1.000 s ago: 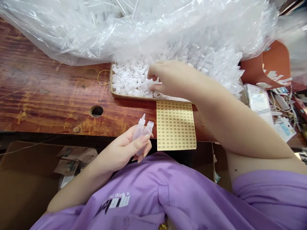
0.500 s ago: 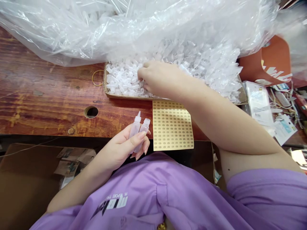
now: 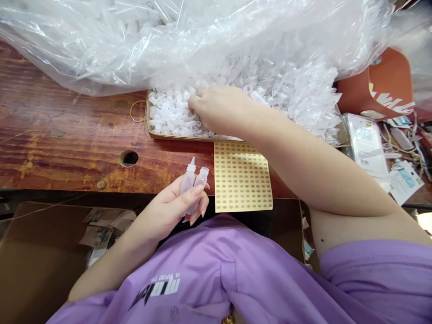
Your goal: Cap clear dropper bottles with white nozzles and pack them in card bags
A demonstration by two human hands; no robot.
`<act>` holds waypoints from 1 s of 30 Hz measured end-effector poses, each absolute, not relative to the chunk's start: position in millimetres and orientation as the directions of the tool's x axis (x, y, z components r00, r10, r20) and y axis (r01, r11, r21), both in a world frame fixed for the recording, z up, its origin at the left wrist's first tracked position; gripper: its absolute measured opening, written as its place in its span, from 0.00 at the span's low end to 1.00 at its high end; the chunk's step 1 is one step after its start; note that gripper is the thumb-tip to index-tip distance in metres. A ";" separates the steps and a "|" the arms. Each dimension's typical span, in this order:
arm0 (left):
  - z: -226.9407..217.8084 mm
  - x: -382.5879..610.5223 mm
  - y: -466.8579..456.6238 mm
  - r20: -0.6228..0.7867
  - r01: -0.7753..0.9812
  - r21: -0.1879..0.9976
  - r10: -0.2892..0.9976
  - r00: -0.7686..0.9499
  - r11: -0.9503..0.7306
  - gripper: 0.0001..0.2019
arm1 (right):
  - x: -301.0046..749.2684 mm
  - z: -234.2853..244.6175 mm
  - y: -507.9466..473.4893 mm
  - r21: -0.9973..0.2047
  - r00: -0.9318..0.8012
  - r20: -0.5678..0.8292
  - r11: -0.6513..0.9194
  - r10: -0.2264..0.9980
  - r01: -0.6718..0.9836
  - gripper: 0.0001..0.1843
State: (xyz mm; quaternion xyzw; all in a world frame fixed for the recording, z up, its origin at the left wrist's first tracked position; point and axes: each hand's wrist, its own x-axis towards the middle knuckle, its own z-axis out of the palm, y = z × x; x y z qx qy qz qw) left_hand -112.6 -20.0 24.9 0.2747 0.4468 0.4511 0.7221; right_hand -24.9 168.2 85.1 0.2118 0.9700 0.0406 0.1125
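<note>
My left hand (image 3: 180, 200) is closed around two small translucent plastic bottles. One dropper bottle (image 3: 187, 181) has a pointed nozzle tip on it; the other bottle (image 3: 201, 177) shows a bare threaded neck. My right hand (image 3: 214, 108) reaches into a shallow cardboard tray (image 3: 182, 136) filled with small white plastic nozzle tips and caps (image 3: 172, 108). Its fingers curl down among the pieces, and the fingertips are hidden, so I cannot see what they hold. A yellow sheet of small printed stickers (image 3: 241, 180) lies below the tray, overhanging the table edge.
A big clear plastic bag (image 3: 101, 49) of parts covers the back of the wooden table (image 3: 67, 135). At the right stand an orange container (image 3: 393, 85) and packaged items (image 3: 366, 141). A rubber band (image 3: 132, 112) and a round hole (image 3: 128, 158) are left of the tray.
My right hand has shifted slightly left within the small parts. My left hand, still holding both bottles, has moved a little to the left.
</note>
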 end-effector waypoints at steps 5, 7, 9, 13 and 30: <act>30.9 -113.7 -21.3 -0.402 -0.394 0.811 0.901 0.164 0.433 0.15 | -11.6 85.9 180.1 -0.104 -0.847 -0.039 0.841 0.530 0.531 0.15; 36.7 -114.2 -21.3 -0.419 -0.388 0.807 0.895 0.155 0.445 0.13 | 3.1 91.4 178.0 -0.333 -0.820 0.008 0.775 0.572 0.537 0.11; 41.5 -114.7 -21.0 -0.433 -0.386 0.791 0.880 0.198 0.476 0.11 | 21.6 96.0 169.7 -0.537 -0.834 -0.015 0.699 0.552 0.472 0.09; 43.5 -113.1 -18.9 -0.440 -0.371 0.752 0.834 0.334 0.545 0.09 | 57.5 97.2 142.1 -0.750 -0.943 -0.119 0.594 0.311 0.291 0.12; 41.9 -70.8 -18.7 -0.485 -0.127 0.788 0.735 0.474 0.602 0.12 | 108.7 97.9 98.2 -0.707 -0.915 -0.250 0.586 0.317 0.396 0.08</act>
